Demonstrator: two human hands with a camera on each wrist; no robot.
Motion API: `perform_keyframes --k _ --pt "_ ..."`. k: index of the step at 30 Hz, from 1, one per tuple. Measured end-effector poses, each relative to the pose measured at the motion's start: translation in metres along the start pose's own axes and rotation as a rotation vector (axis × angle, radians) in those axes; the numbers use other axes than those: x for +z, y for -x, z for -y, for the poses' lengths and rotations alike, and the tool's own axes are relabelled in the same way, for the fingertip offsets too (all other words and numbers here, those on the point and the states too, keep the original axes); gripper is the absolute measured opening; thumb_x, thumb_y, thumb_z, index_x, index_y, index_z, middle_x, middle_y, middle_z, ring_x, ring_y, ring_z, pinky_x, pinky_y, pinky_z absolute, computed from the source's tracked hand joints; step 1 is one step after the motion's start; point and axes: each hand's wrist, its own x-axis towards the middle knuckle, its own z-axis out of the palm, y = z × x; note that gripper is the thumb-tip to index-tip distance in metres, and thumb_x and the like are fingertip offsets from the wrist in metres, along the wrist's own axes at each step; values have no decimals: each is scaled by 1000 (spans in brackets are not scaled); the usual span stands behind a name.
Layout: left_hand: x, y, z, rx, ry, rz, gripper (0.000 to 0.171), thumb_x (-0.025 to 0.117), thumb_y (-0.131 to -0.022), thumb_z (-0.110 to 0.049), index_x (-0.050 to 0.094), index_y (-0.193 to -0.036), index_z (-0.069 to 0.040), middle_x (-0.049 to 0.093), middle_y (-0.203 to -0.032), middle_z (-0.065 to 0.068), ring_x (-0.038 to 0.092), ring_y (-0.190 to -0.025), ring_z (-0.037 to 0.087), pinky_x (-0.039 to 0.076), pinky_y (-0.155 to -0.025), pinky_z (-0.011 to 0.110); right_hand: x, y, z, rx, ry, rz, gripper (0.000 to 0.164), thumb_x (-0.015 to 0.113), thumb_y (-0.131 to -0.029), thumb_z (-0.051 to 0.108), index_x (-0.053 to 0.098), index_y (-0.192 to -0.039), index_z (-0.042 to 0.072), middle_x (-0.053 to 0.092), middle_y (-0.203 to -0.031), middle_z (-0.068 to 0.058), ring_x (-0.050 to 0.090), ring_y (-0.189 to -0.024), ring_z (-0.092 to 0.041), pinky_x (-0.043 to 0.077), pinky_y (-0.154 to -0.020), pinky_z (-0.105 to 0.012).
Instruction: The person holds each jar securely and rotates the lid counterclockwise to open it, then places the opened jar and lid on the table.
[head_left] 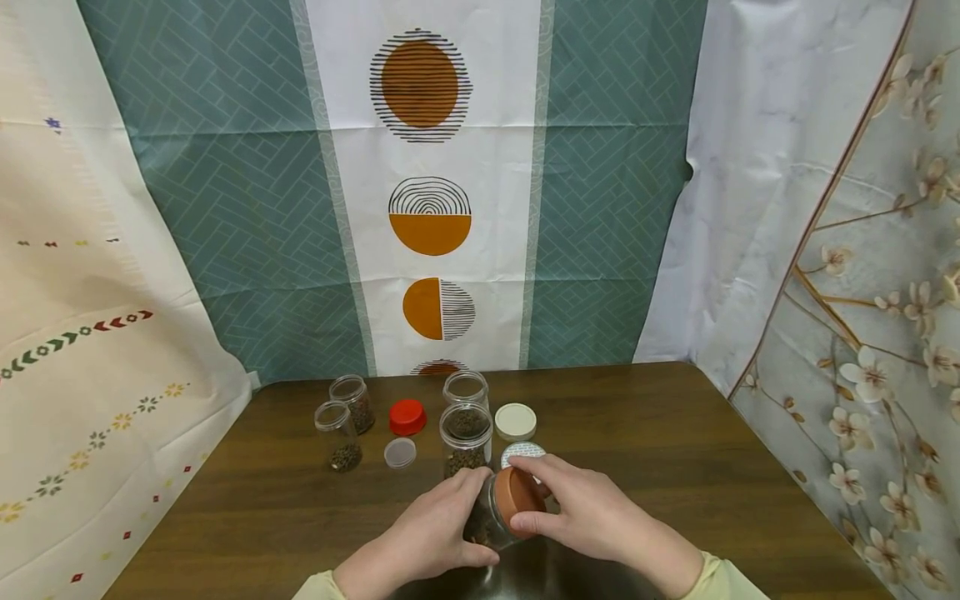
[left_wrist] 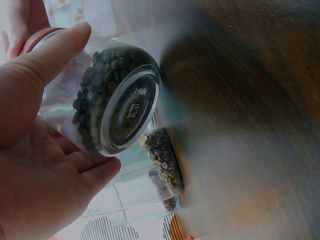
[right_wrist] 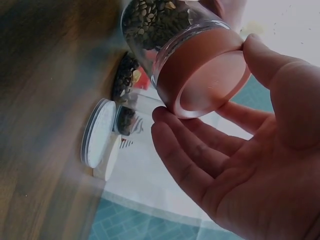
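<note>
A see-through jar [left_wrist: 112, 95] of dark, pellet-like pieces is held tilted above the table's near part. My left hand [head_left: 435, 525] grips its body, thumb on one side and fingers on the other. On the jar's mouth sits an orange-brown screw lid [right_wrist: 215, 75]. My right hand [head_left: 585, 504] holds this lid by its rim between thumb and fingers. Just behind the held jar stands a lidless jar [head_left: 466, 454] of similar pieces, with another open jar [head_left: 465, 386] behind it. A lid with a printed white liner [head_left: 522, 451] lies beside the right fingers.
Two smaller lidless jars, a front one [head_left: 341, 446] and a back one [head_left: 358, 404], stand at the left with pieces inside. Between the jar groups lie a red lid [head_left: 407, 417] and a translucent lid [head_left: 400, 452]. A cream lid [head_left: 516, 422] lies back right on the wooden table [head_left: 637, 417].
</note>
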Motion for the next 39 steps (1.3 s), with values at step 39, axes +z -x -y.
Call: perform_keyframes --k 39 --pt "-1 0 0 -1 0 14 99 101 -81 -44 49 -156 -6 63 -141 6 64 -120 17 59 -95 41 -3 3 -6 -248 -45 13 81 94 -91 18 55 -161 27 53 -159 3 58 -138 -23 56 -105 -43"
